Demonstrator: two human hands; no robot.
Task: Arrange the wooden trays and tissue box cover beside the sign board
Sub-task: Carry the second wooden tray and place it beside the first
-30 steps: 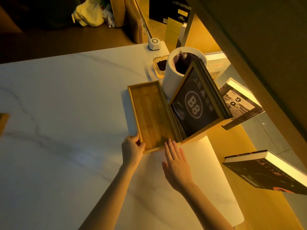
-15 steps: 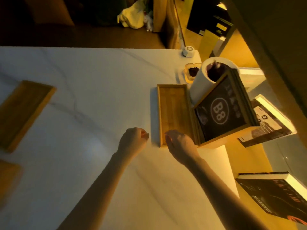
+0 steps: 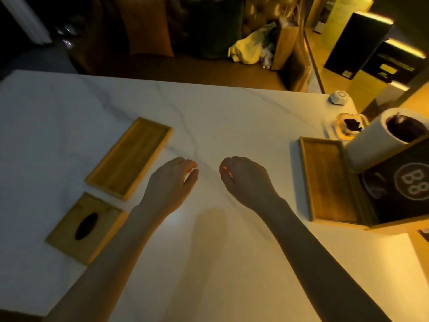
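One wooden tray (image 3: pixel 325 180) lies flat against the left side of the black "B8" sign board (image 3: pixel 404 187) at the table's right. A second wooden tray (image 3: pixel 128 158) lies at an angle on the left of the white marble table (image 3: pixel 232 117). Just in front of that tray sits the wooden tissue box cover (image 3: pixel 86 227) with its dark oval slot. My left hand (image 3: pixel 171 182) and my right hand (image 3: pixel 243 180) hover over the middle of the table, fingers loosely curled, holding nothing. Neither hand touches a tray.
A white cylinder (image 3: pixel 390 138) stands behind the sign board, with an ashtray (image 3: pixel 350 126) and a small white round device (image 3: pixel 339 97) near the far right corner. Dark seating and bags lie beyond the far edge.
Both hands have let go of the tray by the sign board and moved left to the table's middle. The view has swung left, bringing the second tray and tissue box cover into sight.
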